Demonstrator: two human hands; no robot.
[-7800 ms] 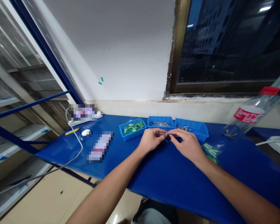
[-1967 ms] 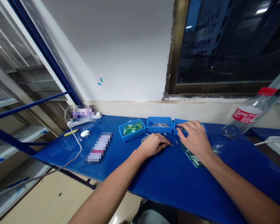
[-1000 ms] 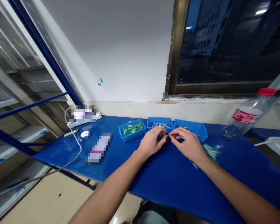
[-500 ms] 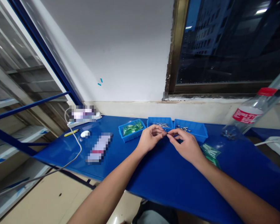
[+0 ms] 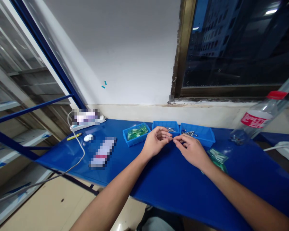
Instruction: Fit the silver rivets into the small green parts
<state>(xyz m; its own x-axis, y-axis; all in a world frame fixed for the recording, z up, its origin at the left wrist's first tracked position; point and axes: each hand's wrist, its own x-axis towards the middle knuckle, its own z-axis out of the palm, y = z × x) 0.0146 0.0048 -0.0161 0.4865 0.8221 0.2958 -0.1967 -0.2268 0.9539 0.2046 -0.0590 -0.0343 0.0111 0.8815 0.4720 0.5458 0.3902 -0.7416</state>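
Observation:
My left hand and my right hand meet fingertip to fingertip above the blue table. Both are pinched around something small between them, too tiny to make out. Just behind my hands are a blue bin with metal screws and another blue bin with a few metal pieces. Left of my left hand, a third blue bin contains green packets. Clear and green bags lie beside my right wrist.
A plastic bottle with a red cap leans at the right. On the left are a yellow cutter, a white mouse, a blurred flat item, a power strip and a cable over the table edge.
The fingers of my right hand have curled in and shifted slightly, with the fingertips of both hands still together. The whole view has moved very slightly.

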